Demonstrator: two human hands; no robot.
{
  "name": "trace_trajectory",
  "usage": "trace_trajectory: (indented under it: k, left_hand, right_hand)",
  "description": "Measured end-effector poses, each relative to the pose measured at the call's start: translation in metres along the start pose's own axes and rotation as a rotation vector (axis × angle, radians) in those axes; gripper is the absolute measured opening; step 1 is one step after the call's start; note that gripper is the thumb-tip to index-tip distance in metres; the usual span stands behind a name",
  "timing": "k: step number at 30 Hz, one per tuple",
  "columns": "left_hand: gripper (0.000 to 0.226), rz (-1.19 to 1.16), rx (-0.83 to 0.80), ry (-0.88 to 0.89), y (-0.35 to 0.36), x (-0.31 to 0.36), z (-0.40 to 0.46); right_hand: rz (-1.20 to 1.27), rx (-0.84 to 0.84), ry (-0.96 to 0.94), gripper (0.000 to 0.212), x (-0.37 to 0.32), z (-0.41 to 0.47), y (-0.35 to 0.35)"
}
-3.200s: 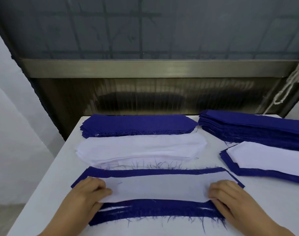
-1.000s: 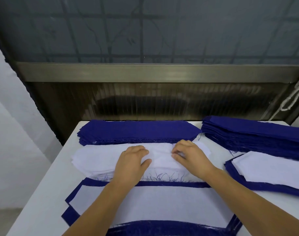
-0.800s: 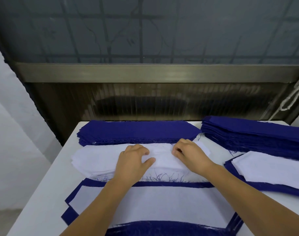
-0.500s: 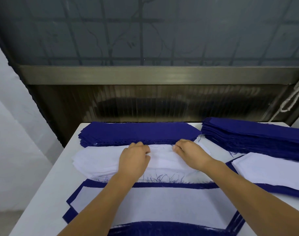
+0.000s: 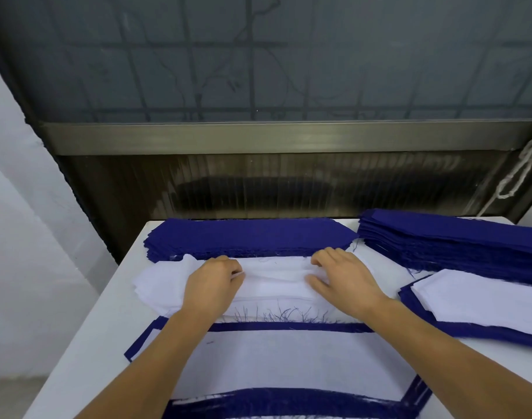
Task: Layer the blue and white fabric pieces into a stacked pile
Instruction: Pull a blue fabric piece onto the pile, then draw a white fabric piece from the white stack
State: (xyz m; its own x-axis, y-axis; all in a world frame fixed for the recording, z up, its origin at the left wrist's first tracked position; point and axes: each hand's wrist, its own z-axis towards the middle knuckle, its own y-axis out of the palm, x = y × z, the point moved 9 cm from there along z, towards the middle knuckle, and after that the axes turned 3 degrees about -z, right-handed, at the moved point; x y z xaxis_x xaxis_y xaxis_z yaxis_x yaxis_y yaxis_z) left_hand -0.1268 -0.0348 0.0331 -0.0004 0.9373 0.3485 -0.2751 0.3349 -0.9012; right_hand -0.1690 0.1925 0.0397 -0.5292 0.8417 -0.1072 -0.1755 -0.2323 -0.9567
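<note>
Both hands [image 5: 211, 285] — pinching top white piece [image 5: 273, 275]

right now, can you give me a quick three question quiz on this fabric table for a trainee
1. True or false: both hands are on the white fabric stack.
2. Which pile lies directly behind that stack? A) blue fabric stack B) rope C) scissors
3. Fill in: the layered piece nearest the camera has white fabric on top of ____ fabric.

Key: 1 true, the left hand and right hand grip its top layer. 2 A. 3 blue.
</note>
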Motion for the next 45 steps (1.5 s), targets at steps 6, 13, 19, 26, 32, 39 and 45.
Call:
trace_trajectory:
  k: [6,13,19,26,32,39,45]
  left_hand:
    - [0.031,-0.005,0.013,0.004,0.002,0.028,0.001]
    - [0.016,0.048,0.022,0.082,-0.008,0.012,-0.01]
    - [0.032,0.111,0.007,0.035,-0.028,-0.035,-0.029]
    - [0.03,0.055,-0.06,0.135,-0.045,-0.037,-0.065]
    - [0.025,-0.161,-0.303,0.132,-0.069,-0.043,-0.084]
    - [0.017,-0.113,-0.123,0.074,-0.097,-0.027,-0.069]
    - [0.031,-0.157,-0.032,0.24,-0.09,-0.027,-0.111]
  right_hand:
    - [-0.004,-0.01,-0.011,0.048,-0.06,0.018,0.011]
    - [-0.049,0.017,0.029,0.015,-0.027,0.011,0.0]
    - [-0.065,-0.059,-0.049,0.02,0.013,-0.026,-0.009]
    - [0.03,-0.084,-0.009,0.016,0.032,-0.074,-0.03]
    - [0.355,-0.309,0.077,0.009,0.044,-0.113,-0.044]
    - [0.273,0.033,0.126,0.016,0.043,-0.095,-0.089]
    - [0.037,0.312,-0.242,0.036,0.013,-0.154,-0.083]
